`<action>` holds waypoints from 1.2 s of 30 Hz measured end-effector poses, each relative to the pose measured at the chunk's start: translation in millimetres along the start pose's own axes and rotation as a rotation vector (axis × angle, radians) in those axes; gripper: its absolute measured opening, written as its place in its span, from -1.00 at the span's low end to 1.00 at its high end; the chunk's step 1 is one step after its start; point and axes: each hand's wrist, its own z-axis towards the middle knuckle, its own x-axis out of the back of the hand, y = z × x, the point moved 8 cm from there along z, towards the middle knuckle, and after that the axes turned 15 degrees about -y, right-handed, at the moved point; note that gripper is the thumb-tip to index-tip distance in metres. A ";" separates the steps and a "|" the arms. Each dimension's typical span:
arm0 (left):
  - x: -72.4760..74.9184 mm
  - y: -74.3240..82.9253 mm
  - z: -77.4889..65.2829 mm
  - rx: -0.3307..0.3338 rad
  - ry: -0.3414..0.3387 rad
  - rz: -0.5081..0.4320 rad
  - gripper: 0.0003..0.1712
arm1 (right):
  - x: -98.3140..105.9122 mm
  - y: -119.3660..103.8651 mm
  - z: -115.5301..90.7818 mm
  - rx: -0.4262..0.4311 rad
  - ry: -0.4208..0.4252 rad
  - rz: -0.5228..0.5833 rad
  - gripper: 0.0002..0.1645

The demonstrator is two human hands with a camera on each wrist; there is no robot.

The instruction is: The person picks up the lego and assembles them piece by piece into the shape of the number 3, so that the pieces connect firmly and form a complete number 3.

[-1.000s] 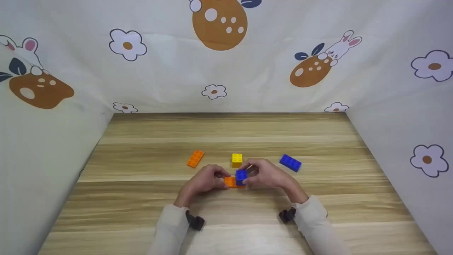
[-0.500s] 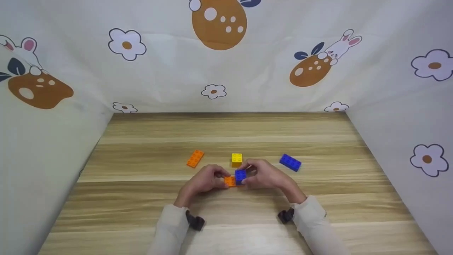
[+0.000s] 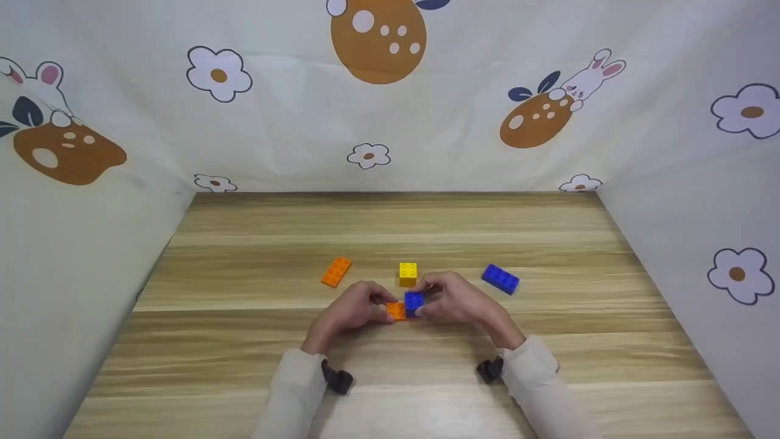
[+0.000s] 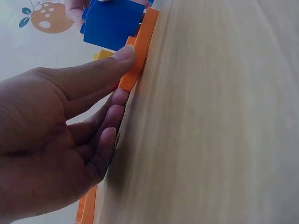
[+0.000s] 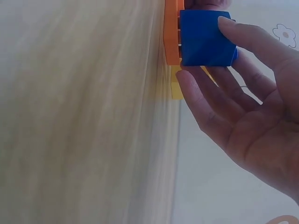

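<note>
My left hand (image 3: 356, 308) pinches the left end of a flat orange building brick (image 3: 395, 311), its thumb on the near side. This brick lies on the table with studs up. Over its right half sits a square blue building brick (image 3: 414, 303), which my right hand (image 3: 460, 299) holds between thumb and fingers. In the right wrist view, a narrow gap with studs in it shows between the blue brick (image 5: 205, 39) and the orange one (image 5: 172, 37). Just behind them stands a square yellow brick (image 3: 408, 274), apart from both hands.
A second flat orange brick (image 3: 336, 271) lies at the back left on the wooden table (image 3: 390, 225). At the back right lies a longer blue brick (image 3: 500, 278). Patterned cloth (image 3: 292, 134) walls the table at the back and both sides.
The square blue brick and my right hand have shifted very slightly left. My left hand keeps its pinch on the orange brick, and the other bricks stay put.
</note>
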 end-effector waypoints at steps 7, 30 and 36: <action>0.8 1.2 -0.2 0.011 0.003 0.017 -0.69 | 2.4 -0.2 -0.1 -0.032 0.023 0.008 -0.65; -2.3 -1.7 -1.3 0.027 -0.018 -0.010 -0.70 | -1.7 2.9 2.5 0.025 -0.047 0.018 -0.61; -2.8 -1.4 1.4 0.041 -0.016 -0.012 -0.70 | 10.6 -0.9 -7.7 0.033 -0.046 0.044 -0.54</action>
